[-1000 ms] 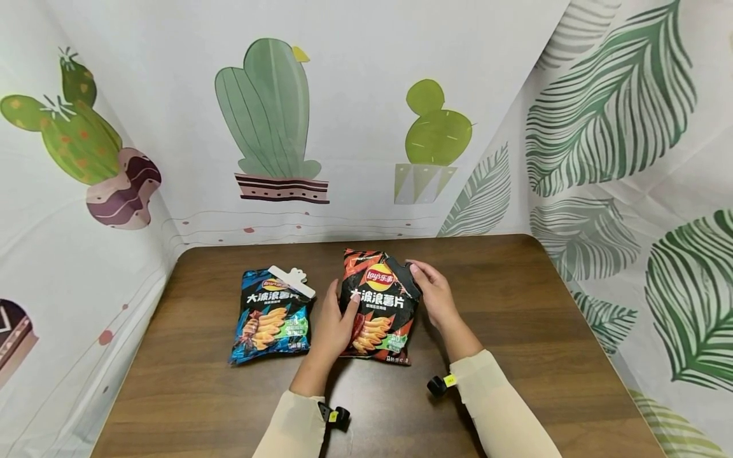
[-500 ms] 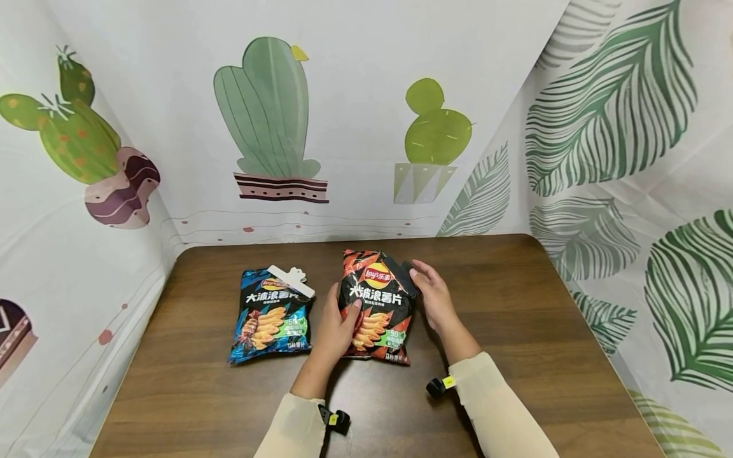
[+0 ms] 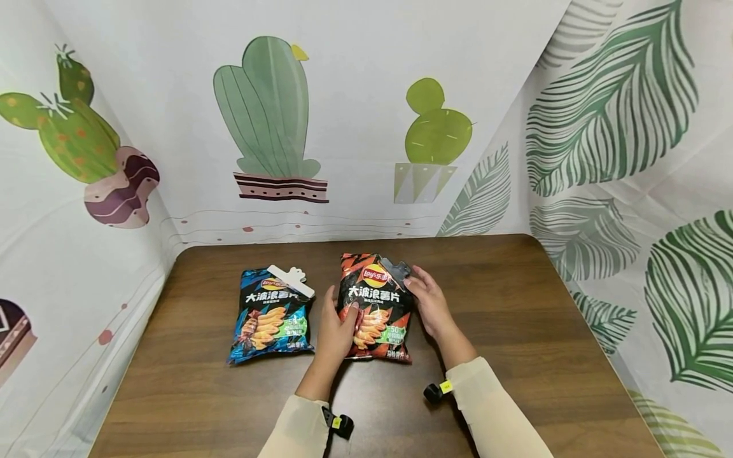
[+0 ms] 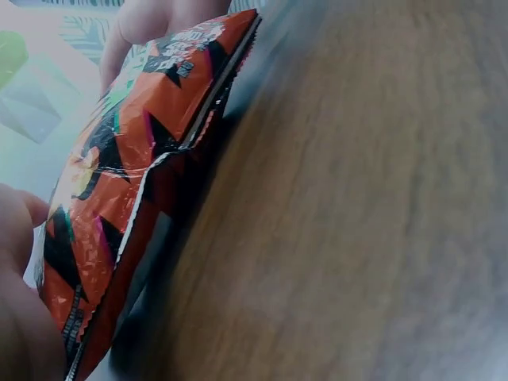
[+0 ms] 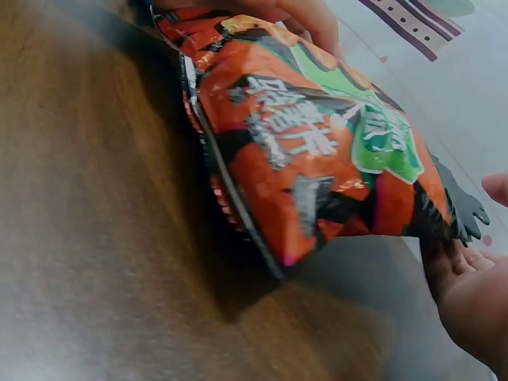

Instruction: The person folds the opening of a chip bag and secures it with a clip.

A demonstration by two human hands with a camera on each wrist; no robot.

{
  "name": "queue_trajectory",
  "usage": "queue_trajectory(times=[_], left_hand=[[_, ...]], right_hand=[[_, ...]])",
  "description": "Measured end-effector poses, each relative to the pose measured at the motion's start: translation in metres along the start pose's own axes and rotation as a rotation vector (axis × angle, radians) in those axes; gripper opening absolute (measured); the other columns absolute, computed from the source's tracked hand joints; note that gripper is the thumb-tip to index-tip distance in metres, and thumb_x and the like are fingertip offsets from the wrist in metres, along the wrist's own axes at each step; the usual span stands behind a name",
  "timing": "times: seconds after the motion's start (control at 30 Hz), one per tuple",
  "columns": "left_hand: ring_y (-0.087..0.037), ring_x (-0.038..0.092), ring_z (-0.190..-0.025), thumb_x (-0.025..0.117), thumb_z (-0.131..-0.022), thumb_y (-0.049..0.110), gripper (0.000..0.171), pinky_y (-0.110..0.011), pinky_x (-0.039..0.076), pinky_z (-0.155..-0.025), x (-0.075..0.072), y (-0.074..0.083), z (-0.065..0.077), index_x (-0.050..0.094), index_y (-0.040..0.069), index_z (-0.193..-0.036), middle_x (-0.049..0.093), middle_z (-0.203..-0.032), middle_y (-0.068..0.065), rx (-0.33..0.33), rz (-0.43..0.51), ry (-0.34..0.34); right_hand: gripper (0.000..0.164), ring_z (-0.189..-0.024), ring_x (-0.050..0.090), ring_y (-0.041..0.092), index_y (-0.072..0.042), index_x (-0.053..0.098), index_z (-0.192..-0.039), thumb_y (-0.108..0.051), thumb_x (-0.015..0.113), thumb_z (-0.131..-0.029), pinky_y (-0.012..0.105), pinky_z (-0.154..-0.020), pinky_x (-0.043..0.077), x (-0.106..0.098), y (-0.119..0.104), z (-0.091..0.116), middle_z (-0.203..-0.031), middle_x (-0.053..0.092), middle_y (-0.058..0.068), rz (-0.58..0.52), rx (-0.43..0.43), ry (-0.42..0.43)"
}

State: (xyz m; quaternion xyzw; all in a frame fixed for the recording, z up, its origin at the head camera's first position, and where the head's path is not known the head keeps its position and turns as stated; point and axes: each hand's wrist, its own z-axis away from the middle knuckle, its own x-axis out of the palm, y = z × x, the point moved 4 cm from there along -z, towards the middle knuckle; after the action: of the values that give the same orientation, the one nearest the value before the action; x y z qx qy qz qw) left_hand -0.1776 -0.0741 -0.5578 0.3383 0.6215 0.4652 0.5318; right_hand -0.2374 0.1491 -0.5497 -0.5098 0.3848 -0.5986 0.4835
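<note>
My left hand point(image 3: 336, 327) grips a red and black bag of chips point(image 3: 375, 318) by its left side, thumb on the front and fingers partly hidden behind. A dark grey bag clip point(image 3: 395, 270) sits slantwise across the bag's top right corner. My right hand point(image 3: 431, 302) is at the bag's right edge, beside the clip. In the right wrist view its thumb point(image 5: 497, 189) stands apart from the clip point(image 5: 464, 198), while the fingers lie loosely under the bag's edge. The left wrist view shows the bag point(image 4: 111, 198) tilted, its near edge close over the tabletop.
Left of my left hand lies a blue bag of chips point(image 3: 272, 324) with a white clip point(image 3: 292, 281) on its top right corner. Both are on a brown wooden table point(image 3: 189, 388). A cloth printed with cacti and leaves point(image 3: 366, 127) hangs behind it.
My right hand has let go of the dark clip and stays beside it. The red bag has tipped slightly, its top coming a little toward me. The blue bag has not moved.
</note>
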Motion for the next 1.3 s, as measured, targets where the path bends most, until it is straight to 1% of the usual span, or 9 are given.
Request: queue_trajectory(times=[0.1, 0.2, 0.37, 0.47, 0.67, 0.8, 1.0, 1.17, 1.3], left_hand=[[-0.037, 0.051, -0.131, 0.064, -0.099, 0.034, 0.073, -0.059, 0.041, -0.107, 0.0, 0.0, 0.001, 0.028, 0.011, -0.158, 0.049, -0.144, -0.022, -0.012, 0.018, 0.015], [-0.038, 0.049, -0.133, 0.062, -0.099, 0.034, 0.071, -0.06, 0.04, -0.108, 0.001, -0.001, 0.001, 0.029, 0.01, -0.158, 0.048, -0.147, -0.022, -0.019, 0.027, 0.025], [-0.038, 0.05, -0.132, 0.06, -0.1, 0.033, 0.067, -0.059, 0.039, -0.109, 0.002, -0.002, 0.001, 0.032, 0.008, -0.156, 0.05, -0.144, -0.021, -0.027, 0.038, 0.049], [-0.037, 0.051, -0.132, 0.06, -0.1, 0.033, 0.066, -0.058, 0.04, -0.109, 0.003, -0.004, 0.0, 0.034, 0.007, -0.154, 0.051, -0.142, -0.022, -0.042, 0.026, 0.062], [-0.037, 0.049, -0.135, 0.058, -0.098, 0.024, 0.06, -0.057, 0.038, -0.112, 0.003, -0.002, 0.0, 0.038, 0.003, -0.151, 0.051, -0.142, -0.024, -0.048, 0.035, 0.073], [-0.036, 0.049, -0.135, 0.056, -0.097, 0.019, 0.057, -0.056, 0.037, -0.113, 0.002, -0.001, -0.001, 0.04, 0.002, -0.15, 0.053, -0.141, -0.023, -0.049, 0.044, 0.077], [-0.038, 0.046, -0.138, 0.055, -0.099, 0.019, 0.057, -0.058, 0.036, -0.114, 0.002, -0.004, -0.001, 0.038, 0.003, -0.151, 0.049, -0.146, -0.024, -0.087, 0.031, 0.053], [-0.041, 0.043, -0.141, 0.055, -0.1, 0.021, 0.057, -0.06, 0.035, -0.114, 0.002, -0.005, -0.001, 0.038, 0.005, -0.152, 0.044, -0.151, -0.025, -0.096, 0.003, 0.021], [-0.042, 0.039, -0.145, 0.055, -0.101, 0.024, 0.059, -0.062, 0.033, -0.115, 0.0, -0.005, -0.002, 0.036, 0.012, -0.156, 0.041, -0.156, -0.024, -0.094, -0.009, -0.002]], right_hand=[[0.061, -0.105, 0.061, 0.005, -0.006, 0.036, -0.155, -0.011, 0.059, -0.099, 0.018, -0.095, 0.047, -0.001, 0.004, 0.002, -0.135, 0.06, 0.016, 0.039, 0.009, -0.005], [0.059, -0.107, 0.061, 0.007, -0.011, 0.039, -0.154, -0.014, 0.06, -0.099, 0.02, -0.096, 0.046, -0.002, 0.009, 0.004, -0.142, 0.055, 0.02, 0.079, 0.034, -0.002], [0.06, -0.114, 0.058, 0.011, -0.016, 0.039, -0.155, -0.019, 0.062, -0.099, 0.024, -0.103, 0.041, -0.001, 0.014, 0.009, -0.145, 0.053, 0.02, 0.162, 0.046, -0.036], [0.062, -0.114, 0.059, 0.012, -0.018, 0.038, -0.156, -0.019, 0.063, -0.099, 0.024, -0.103, 0.042, 0.0, 0.018, 0.01, -0.147, 0.052, 0.02, 0.193, 0.04, -0.079], [0.063, -0.11, 0.062, 0.01, -0.016, 0.033, -0.158, -0.015, 0.06, -0.101, 0.021, -0.097, 0.048, 0.0, 0.022, 0.011, -0.145, 0.052, 0.022, 0.194, 0.036, -0.125], [0.066, -0.119, 0.059, 0.016, -0.014, 0.029, -0.16, -0.015, 0.06, -0.102, 0.024, -0.1, 0.046, 0.0, 0.021, 0.011, -0.148, 0.05, 0.021, 0.243, 0.051, -0.134], [0.068, -0.135, 0.05, 0.032, -0.013, 0.026, -0.161, -0.013, 0.06, -0.101, 0.037, -0.111, 0.041, -0.001, 0.023, 0.009, -0.147, 0.05, 0.023, 0.29, 0.062, -0.158], [0.069, -0.135, 0.05, 0.03, -0.018, 0.027, -0.161, -0.017, 0.061, -0.102, 0.034, -0.112, 0.04, -0.001, 0.024, 0.009, -0.147, 0.05, 0.02, 0.296, 0.038, -0.156], [0.069, -0.137, 0.049, 0.033, -0.019, 0.026, -0.161, -0.016, 0.061, -0.102, 0.036, -0.112, 0.04, -0.001, 0.024, 0.008, -0.149, 0.049, 0.022, 0.282, 0.02, -0.154]])
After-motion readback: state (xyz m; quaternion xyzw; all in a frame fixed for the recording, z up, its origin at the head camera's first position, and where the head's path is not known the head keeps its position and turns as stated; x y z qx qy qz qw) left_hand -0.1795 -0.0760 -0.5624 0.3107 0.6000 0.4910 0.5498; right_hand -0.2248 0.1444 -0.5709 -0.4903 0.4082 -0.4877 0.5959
